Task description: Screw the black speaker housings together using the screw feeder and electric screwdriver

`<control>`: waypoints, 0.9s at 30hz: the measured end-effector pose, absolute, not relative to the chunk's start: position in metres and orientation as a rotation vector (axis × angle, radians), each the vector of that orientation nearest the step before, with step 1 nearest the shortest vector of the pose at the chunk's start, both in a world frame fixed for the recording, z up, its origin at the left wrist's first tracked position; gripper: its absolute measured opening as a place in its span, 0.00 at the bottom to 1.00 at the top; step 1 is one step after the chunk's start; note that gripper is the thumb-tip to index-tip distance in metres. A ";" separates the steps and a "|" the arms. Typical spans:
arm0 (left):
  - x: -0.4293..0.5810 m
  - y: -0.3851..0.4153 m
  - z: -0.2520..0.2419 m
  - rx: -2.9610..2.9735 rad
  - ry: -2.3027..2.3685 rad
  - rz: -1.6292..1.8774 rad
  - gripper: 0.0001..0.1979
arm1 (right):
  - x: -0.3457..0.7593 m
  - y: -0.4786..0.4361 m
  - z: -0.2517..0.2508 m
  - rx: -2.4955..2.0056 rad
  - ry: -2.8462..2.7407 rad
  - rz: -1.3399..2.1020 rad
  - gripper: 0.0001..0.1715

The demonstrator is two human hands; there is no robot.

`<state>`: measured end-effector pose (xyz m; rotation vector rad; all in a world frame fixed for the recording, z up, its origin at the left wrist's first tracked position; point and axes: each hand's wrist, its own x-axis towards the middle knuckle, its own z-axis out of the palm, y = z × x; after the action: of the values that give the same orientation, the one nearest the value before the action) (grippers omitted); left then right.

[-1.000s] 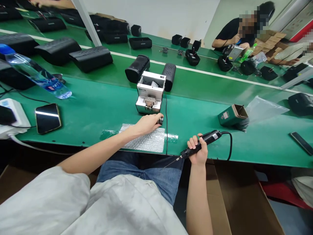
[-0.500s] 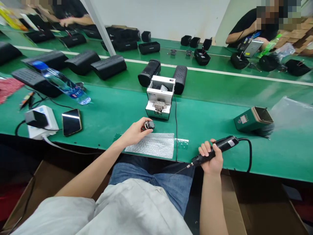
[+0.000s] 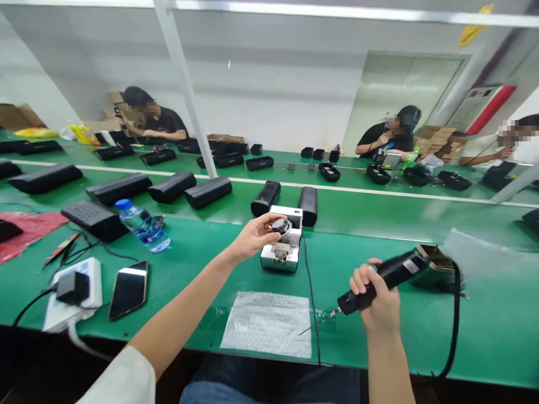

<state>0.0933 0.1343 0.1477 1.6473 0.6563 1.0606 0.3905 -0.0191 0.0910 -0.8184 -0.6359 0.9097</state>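
Note:
My left hand [image 3: 256,237] pinches a small round speaker driver [image 3: 281,226] by its rim, held over the silver screw feeder [image 3: 279,260]. In my right hand [image 3: 379,292] is a black electric screwdriver [image 3: 381,279], its long thin bit pointing down and left. The bit's tip shows above the right edge of a bubble-wrap sheet [image 3: 269,324] lying at the table's front edge. Two black speaker boxes stand behind the feeder; the left one [image 3: 266,198] leans slightly, and the right one [image 3: 309,206] is beside it.
At left are a water bottle [image 3: 145,225], a phone [image 3: 129,290] and a white power strip [image 3: 72,296]. A green tin [image 3: 435,259] sits behind the screwdriver, near a clear plastic bag [image 3: 475,252]. Several black speaker boxes line the bench, with people working across it.
My left hand has carried the speaker driver forward, from above the bubble wrap to over the screw feeder. The screwdriver is raised from over my lap to above the table. My view has tilted up.

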 end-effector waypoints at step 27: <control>0.113 0.198 0.174 1.451 0.570 1.090 0.41 | 0.315 0.150 0.169 -1.081 -1.542 0.512 0.27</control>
<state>0.1127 0.1978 0.1742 1.4505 0.5697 1.0898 0.3153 0.1505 0.1687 -1.0806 -1.5417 0.5121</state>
